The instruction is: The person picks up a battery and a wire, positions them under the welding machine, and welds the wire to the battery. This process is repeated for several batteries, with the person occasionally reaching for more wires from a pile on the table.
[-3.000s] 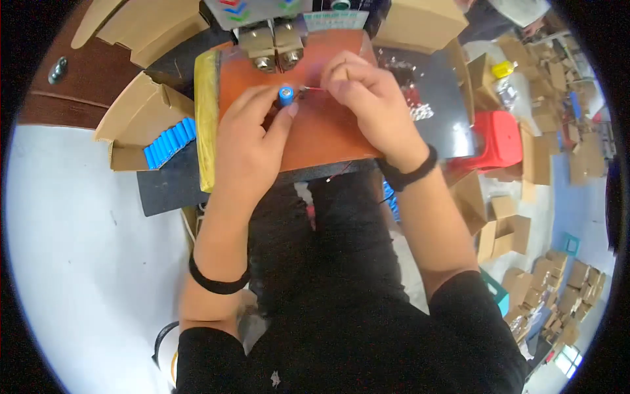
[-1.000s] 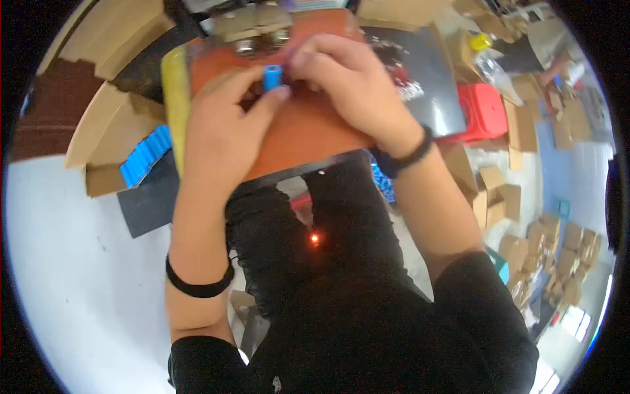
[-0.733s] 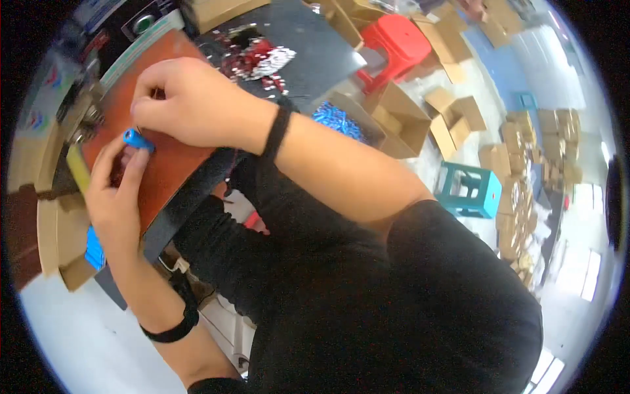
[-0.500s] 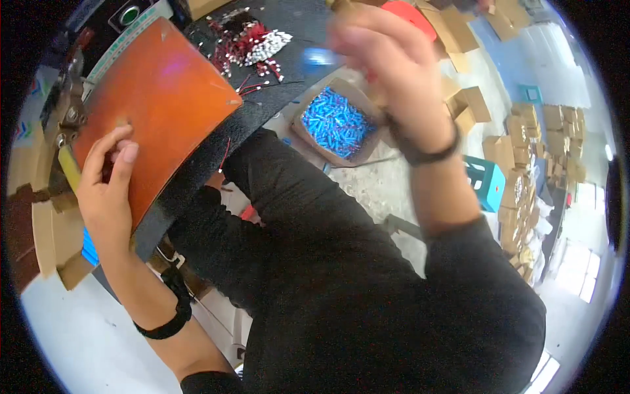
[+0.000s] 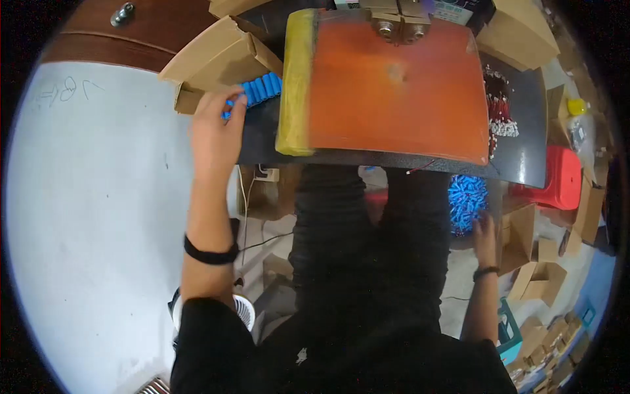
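My left hand (image 5: 216,128) is at the left end of a row of blue cylindrical cells (image 5: 262,88) on the black table, its thumb and fingers closed round a blue cell (image 5: 227,114) that is partly covered by the fingertips. Beside that row lies an orange sheet (image 5: 394,98) with a yellow left border. Low on the right, my right hand (image 5: 484,240) hangs at the edge of a box of loose blue cells (image 5: 467,200); its fingers look stretched out and apart, slightly blurred, with nothing visible in them.
Metal fixtures (image 5: 400,23) overhang the sheet's far edge. Red-and-black wires with white connectors (image 5: 502,118) lie on the table's right. A cardboard box (image 5: 223,59) stands behind the cell row. Beyond the table's right end are a red bin (image 5: 561,177) and open cartons (image 5: 541,279).
The view has turned to the left. My right hand has dropped from above the table to the box of cells. My left hand has left the orange sheet and reached the cell row.
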Available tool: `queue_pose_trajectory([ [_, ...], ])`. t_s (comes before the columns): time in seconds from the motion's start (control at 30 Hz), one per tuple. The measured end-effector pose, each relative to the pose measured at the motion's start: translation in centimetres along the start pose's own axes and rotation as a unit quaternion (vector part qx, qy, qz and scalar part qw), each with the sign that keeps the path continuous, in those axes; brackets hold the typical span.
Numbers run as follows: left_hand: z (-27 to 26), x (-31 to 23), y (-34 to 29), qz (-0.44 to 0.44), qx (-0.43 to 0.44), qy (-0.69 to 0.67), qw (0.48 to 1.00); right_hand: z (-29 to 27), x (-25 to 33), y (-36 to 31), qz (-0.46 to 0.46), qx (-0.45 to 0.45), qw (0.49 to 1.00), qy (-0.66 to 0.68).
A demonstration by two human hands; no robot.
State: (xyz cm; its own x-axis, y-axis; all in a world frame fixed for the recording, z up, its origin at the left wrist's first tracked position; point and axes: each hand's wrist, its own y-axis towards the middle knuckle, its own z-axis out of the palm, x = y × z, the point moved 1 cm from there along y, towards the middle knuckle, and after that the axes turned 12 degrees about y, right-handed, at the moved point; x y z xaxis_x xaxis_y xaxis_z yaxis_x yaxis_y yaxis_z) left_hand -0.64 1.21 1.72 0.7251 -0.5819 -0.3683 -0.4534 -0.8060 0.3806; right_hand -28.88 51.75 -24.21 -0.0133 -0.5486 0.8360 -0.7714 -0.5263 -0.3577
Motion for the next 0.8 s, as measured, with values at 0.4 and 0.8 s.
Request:
queue_pose_trajectory([
  [0.4,4.3,7.5,2.8,0.237,0.108,0.234,0.937,1.7,5.5,-1.6,-0.054,-0.042,0.998,-0.012],
  [0.8,1.4,5.5,-0.9,0.083,-0.079,0.124,0.986,-2.8,16.6,-0.6,-0.343,-0.218,0.913,-0.035],
])
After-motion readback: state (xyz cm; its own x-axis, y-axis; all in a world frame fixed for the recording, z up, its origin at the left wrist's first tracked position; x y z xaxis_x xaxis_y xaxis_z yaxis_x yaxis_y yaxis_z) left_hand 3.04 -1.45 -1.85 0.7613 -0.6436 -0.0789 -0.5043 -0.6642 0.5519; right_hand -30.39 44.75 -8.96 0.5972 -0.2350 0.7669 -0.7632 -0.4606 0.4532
